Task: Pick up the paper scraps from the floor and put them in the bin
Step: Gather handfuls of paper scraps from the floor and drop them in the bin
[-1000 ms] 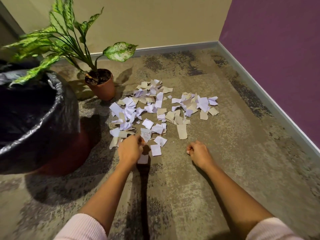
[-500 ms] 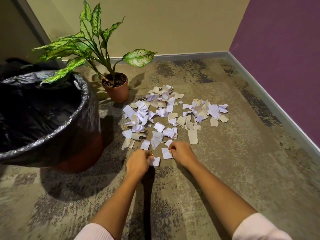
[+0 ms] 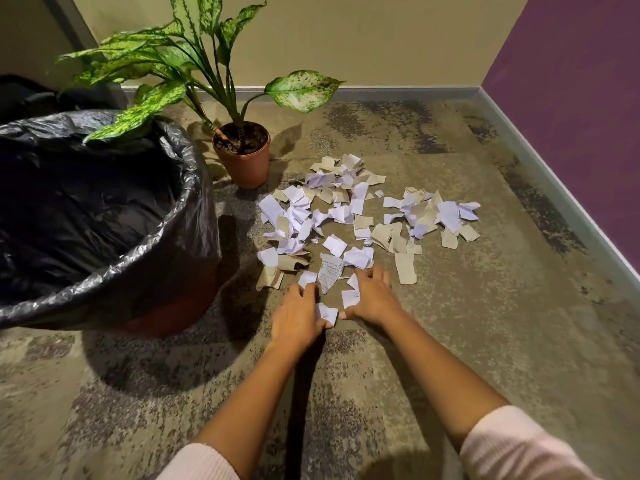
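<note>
Several white and tan paper scraps (image 3: 346, 216) lie scattered on the mottled carpet. My left hand (image 3: 298, 317) is at the near edge of the pile and pinches a small white scrap (image 3: 327, 314) between thumb and fingers. My right hand (image 3: 372, 297) rests just to its right. Its fingers are spread over the nearest scraps, and a white scrap (image 3: 349, 297) lies between its thumb and forefinger. The bin (image 3: 194, 202), lined with a black plastic bag, stands on the left, close to the pile.
A potted plant (image 3: 244, 157) with broad speckled leaves stands behind the pile, and its leaves hang over the bin. A beige wall runs along the back. A purple wall with a grey skirting board (image 3: 554, 188) closes off the right side.
My right hand has moved left from bare carpet onto the nearest scraps and spread its fingers. My left hand has taken up a white scrap. The camera has swung towards the bin.
</note>
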A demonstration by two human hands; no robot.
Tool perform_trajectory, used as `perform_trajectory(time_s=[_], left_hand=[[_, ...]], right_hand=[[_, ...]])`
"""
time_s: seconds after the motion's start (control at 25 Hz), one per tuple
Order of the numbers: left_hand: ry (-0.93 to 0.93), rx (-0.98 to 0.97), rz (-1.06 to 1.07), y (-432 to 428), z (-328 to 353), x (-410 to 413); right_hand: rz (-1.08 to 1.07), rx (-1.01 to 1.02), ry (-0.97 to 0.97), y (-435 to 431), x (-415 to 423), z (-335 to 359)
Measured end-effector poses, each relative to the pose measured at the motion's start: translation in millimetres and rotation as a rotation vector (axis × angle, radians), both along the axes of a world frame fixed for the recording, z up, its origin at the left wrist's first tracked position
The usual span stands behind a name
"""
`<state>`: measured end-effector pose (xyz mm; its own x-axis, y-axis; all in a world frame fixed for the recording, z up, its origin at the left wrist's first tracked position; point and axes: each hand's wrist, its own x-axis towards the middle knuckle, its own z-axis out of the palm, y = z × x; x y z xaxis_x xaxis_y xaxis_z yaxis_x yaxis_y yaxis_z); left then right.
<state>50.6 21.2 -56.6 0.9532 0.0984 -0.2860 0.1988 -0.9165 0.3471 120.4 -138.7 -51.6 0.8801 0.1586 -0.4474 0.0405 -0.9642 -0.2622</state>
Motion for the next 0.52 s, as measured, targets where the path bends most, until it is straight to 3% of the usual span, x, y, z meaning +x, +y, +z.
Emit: perform_trajectory(time_s=[0.16,0.36,0.44,0.52], left_hand=[[-0.051,0.001,-0.069,6.3,2.6,14.0],[-0.328,0.253,-0.016,18.8,3.3,11.7],[-0.223,0.183,0.097,28.1,6.0,18.6],[-0.074,0.034,0.157,38.4,6.4,30.6]], right_hand=[[-0.049,0.167,-0.021,7.8,2.5,-1.1],[-0.061,0.386,-0.282,16.4,-1.5,-0.8],[-0.004,0.286,-0.34,16.6,9.0,3.7],[0.052,0.108,-0.241,12.4,24.5,8.1]])
